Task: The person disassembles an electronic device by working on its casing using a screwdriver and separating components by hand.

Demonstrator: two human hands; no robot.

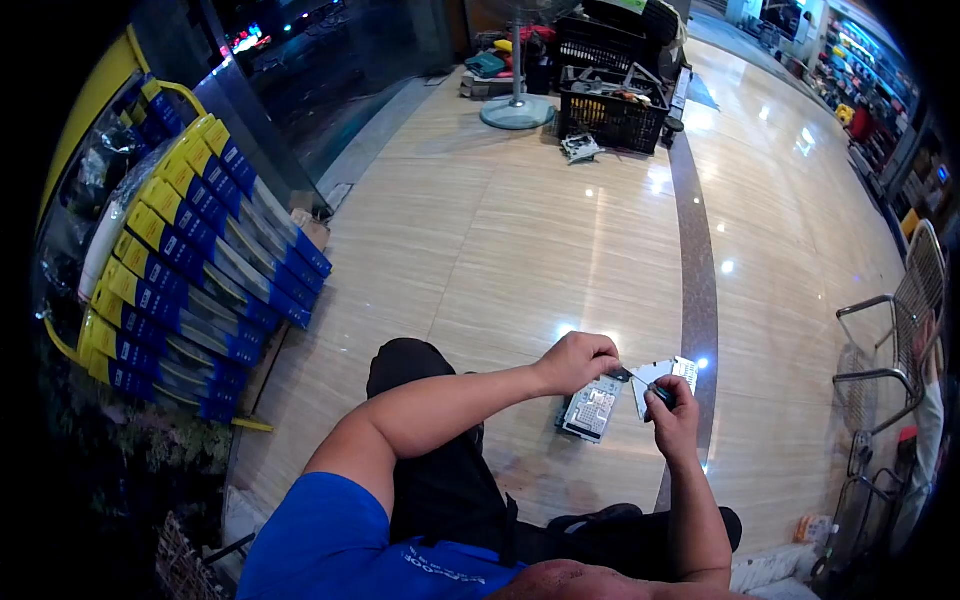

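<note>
In the head view, my right hand (676, 412) is closed round the dark green handle of a screwdriver (659, 395). Its thin shaft points up and left toward my left hand (578, 362). The fingers of that hand are pinched together at a small dark piece (621, 375) by the screwdriver's tip; what it is I cannot make out. Below my hands, a silver metal box (590, 408) with a printed label rests on the floor. Partly behind my right hand is a flat silver metal plate (648, 375) with slots along one edge.
Shiny tiles (520, 250) cover the floor, crossed by a dark stripe (697, 240). A rack of blue and yellow packages (190, 260) stands left. Ahead are a round stand base (517, 112), a black crate of tools (612, 112) and scraps (581, 149). A metal chair (890, 340) stands right.
</note>
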